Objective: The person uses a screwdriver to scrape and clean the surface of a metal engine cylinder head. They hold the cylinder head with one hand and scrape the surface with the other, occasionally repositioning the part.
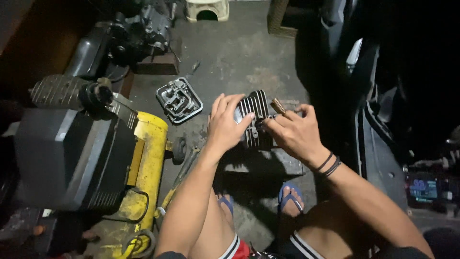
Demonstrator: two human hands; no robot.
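A dark finned metal engine cylinder is held up in front of me over the concrete floor. My left hand wraps its left side, fingers spread across the fins. My right hand, with dark bands on the wrist, pinches a small brown brush-like tool against the cylinder's right top edge. Below are my knees and my feet in blue sandals.
A yellow air compressor with a black motor housing stands at the left. A metal engine cover lies on the floor behind it. Another engine sits at the back left, a white stool at the top, motorcycle bodywork at the right.
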